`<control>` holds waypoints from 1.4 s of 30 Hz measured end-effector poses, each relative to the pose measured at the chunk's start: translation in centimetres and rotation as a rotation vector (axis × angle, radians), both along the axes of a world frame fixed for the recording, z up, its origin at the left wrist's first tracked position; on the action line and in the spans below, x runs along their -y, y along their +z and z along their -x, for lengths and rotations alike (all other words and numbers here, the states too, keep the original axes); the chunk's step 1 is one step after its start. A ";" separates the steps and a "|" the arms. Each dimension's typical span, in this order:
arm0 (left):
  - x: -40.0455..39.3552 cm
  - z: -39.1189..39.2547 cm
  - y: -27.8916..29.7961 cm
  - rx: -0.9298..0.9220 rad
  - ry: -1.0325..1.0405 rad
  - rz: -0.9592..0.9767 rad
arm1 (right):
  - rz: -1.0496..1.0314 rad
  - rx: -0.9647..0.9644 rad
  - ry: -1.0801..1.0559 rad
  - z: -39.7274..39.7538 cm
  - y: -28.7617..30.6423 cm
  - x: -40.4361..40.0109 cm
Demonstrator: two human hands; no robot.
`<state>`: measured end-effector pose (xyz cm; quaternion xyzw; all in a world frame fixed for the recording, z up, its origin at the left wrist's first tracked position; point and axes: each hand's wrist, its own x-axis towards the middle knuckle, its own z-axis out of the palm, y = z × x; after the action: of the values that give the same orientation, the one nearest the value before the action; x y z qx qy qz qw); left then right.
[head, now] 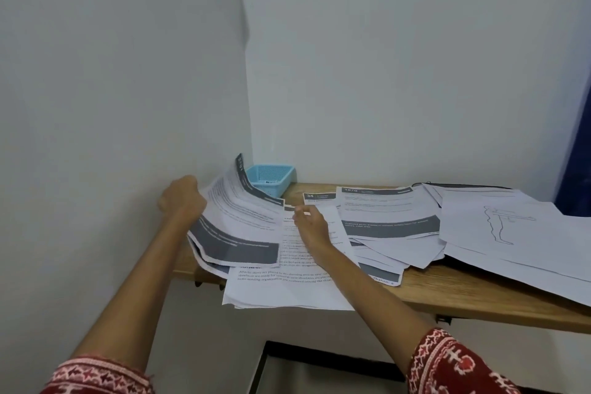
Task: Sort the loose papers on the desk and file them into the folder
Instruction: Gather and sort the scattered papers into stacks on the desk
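Printed papers lie scattered over a wooden desk [463, 291]. My left hand [182, 201] grips the left edge of a curled stack of sheets with grey bands [236, 227], lifted off the desk at its left end. My right hand [311, 225] rests on a text sheet [287, 285] in the middle, fingers at its upper edge; whether they pinch it I cannot tell. More grey-banded sheets [387, 221] fan out to the right. A sheet with a line drawing [505, 227] lies at the far right. A dark edge, possibly the folder [463, 185], shows behind those sheets.
A light blue mesh basket [271, 177] stands in the back corner against the white walls. The text sheet overhangs the desk's front edge. A dark blue curtain [579, 169] hangs at the right. A black frame [265, 361] sits below the desk.
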<state>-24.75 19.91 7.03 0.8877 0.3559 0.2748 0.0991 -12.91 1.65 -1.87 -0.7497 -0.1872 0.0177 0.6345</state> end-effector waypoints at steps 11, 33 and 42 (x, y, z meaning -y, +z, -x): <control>3.1 3.0 8.3 0.367 0.063 -0.206 | 0.149 -0.019 0.114 -0.3 0.2 0.2; 4.3 0.0 0.5 0.735 -0.420 0.449 | -0.347 -0.003 0.161 -0.4 8.6 0.5; 3.0 -0.9 -2.9 0.729 -0.337 0.408 | -0.321 0.097 0.112 -0.1 7.0 -0.7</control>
<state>-23.87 16.90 4.10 0.7408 0.1954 0.4736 0.4344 -12.85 2.31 5.14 -0.6271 -0.2596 -0.0131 0.7343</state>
